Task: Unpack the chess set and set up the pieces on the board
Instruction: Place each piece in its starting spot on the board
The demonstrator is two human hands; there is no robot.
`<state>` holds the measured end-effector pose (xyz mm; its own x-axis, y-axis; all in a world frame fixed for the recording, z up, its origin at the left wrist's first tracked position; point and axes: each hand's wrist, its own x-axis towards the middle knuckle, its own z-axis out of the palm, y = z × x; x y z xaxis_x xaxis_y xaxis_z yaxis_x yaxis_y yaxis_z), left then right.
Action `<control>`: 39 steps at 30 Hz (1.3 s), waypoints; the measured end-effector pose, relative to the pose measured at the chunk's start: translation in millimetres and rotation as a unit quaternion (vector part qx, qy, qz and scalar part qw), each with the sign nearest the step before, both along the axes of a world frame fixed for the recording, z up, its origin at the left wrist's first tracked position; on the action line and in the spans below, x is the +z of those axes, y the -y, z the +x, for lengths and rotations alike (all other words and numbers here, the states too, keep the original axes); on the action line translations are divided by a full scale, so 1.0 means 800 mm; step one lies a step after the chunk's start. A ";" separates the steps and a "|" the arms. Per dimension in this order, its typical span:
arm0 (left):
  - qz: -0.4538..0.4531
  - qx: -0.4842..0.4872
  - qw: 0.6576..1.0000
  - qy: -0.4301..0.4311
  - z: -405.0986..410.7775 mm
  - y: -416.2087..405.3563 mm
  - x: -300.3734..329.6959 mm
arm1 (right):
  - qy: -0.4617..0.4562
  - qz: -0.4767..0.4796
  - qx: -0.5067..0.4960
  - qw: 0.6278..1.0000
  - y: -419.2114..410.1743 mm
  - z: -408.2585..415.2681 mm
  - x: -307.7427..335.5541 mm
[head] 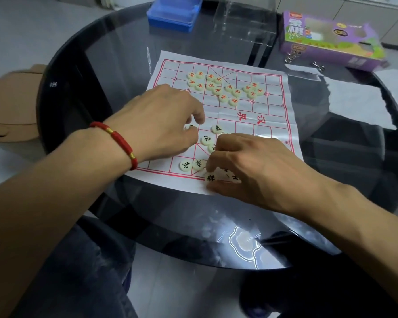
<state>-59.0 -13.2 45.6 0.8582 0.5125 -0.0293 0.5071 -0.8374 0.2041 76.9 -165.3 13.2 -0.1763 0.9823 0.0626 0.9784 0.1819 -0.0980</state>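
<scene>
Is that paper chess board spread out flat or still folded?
Spread out: the paper board lies open on the table, full grid showing, creases visible.

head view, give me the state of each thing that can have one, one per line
paper board: unfolded, flat on the table
red-lettered pieces: loose cluster on the far half, not lined up
black-lettered pieces: few on the near rows
left hand: fingers curled on a piece
right hand: pinching a black piece at the near edge
blue case: lid shut
purple box: lying on its side

Bare forearms, no sleeves, a red cord bracelet (small gold beads) on the left wrist
</scene>
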 end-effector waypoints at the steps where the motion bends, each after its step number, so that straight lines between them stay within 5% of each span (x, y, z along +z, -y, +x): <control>1: 0.001 -0.002 1.000 -0.001 0.001 0.000 0.000 | 0.002 0.001 -0.002 1.000 0.000 0.000 -0.001; 21: -0.011 -0.150 0.983 -0.105 -0.010 0.008 -0.011 | -0.029 -0.075 -0.083 0.993 0.024 0.029 0.022; 34: -0.028 -0.153 0.984 -0.091 -0.010 0.005 -0.019 | -0.033 -0.105 -0.079 0.991 0.026 0.026 0.031; 39: -0.027 -0.149 0.987 -0.053 -0.011 0.004 -0.015 | -0.052 -0.042 -0.096 0.993 0.023 0.036 0.036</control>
